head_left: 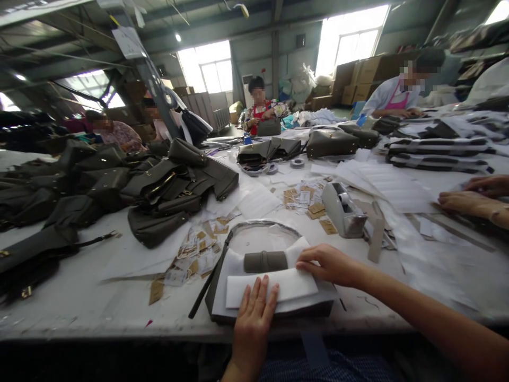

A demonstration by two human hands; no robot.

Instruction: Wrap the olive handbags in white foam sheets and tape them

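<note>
A dark olive handbag (228, 320) lies in front of me at the table's near edge, its wrapped handle (260, 223) arched away from me. White foam sheet (292, 284) covers most of its front, and the bag's flap tab (265, 261) shows between the pieces. My left hand (256, 313) rests flat on the folded foam with its fingers stretched out. At the foam's right side, my right hand (324, 263) has thumb and fingers closed on the edge of the sheet. A thin strap (204, 289) hangs along the bag's left side.
Dark handbags (95, 180) are heaped on the left. Loose hang tags (199, 246) lie beside my bag. A grey tape dispenser (344, 212) stands beyond my right hand, near foam sheets (382, 180). Another person's hands (473, 199) are at the right; several co-workers sit across the table.
</note>
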